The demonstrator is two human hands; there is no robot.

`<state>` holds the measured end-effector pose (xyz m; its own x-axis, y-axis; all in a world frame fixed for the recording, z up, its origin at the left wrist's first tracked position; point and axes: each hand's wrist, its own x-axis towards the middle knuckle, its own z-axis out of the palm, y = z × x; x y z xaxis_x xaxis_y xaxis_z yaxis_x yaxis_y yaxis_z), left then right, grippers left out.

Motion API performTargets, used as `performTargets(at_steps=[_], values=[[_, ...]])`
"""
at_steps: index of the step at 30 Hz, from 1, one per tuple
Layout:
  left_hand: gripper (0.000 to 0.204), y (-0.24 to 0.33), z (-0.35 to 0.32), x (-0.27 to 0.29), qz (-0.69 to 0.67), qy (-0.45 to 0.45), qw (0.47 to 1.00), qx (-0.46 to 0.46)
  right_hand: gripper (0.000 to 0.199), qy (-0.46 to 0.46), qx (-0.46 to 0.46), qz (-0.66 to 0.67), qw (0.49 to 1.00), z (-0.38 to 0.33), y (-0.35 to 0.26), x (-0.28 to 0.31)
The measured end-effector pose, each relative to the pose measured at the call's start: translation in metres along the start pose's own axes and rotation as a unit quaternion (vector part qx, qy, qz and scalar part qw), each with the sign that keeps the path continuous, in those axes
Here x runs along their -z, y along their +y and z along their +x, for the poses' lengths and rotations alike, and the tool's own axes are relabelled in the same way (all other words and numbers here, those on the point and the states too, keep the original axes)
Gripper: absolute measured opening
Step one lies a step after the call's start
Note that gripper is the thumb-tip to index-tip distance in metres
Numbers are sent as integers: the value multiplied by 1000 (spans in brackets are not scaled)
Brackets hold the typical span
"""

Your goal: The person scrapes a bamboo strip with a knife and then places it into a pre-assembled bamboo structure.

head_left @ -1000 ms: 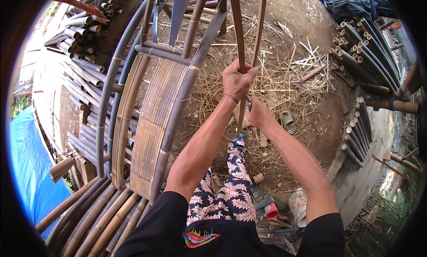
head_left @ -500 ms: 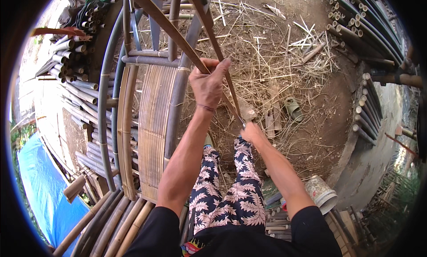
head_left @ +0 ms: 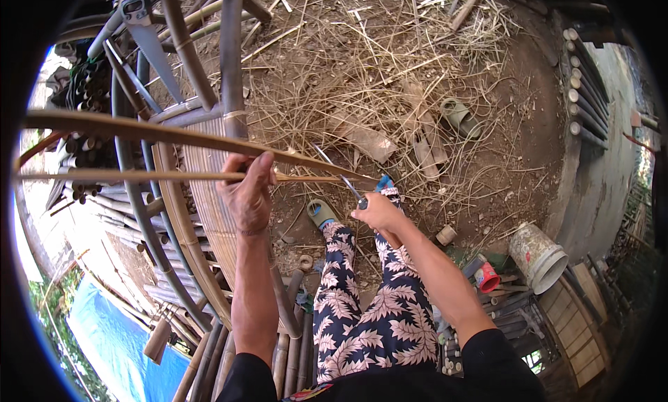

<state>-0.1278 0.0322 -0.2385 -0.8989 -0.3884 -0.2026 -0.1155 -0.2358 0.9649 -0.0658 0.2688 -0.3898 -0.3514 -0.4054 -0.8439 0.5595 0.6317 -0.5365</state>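
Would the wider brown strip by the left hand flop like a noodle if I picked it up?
Probably not: the strip stretches nearly straight past the left hand, so it's likely fairly stiff. It's probably light, being slim for its length. Its far end might dip, because it reaches so far out.

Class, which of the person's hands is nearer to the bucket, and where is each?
The right hand. Holding a knife, it is up and left of the bucket in the picture; the left hand, gripping a long strip, is farther left.
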Motion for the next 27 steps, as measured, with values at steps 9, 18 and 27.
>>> performTargets(at_steps=[9, 18, 27], values=[[24, -3, -10, -10, -9, -11, 999, -44, 33, 185, 0, -95, 978, 93, 103, -28], [16, -16, 6, -7, -43, -27, 996, -77, 40, 82, -62, -104, 989, 113, 134, -12], [14, -28, 26, -86, 43, -13, 992, -120, 28, 63, 7, -537, 841, 116, 80, 31]])
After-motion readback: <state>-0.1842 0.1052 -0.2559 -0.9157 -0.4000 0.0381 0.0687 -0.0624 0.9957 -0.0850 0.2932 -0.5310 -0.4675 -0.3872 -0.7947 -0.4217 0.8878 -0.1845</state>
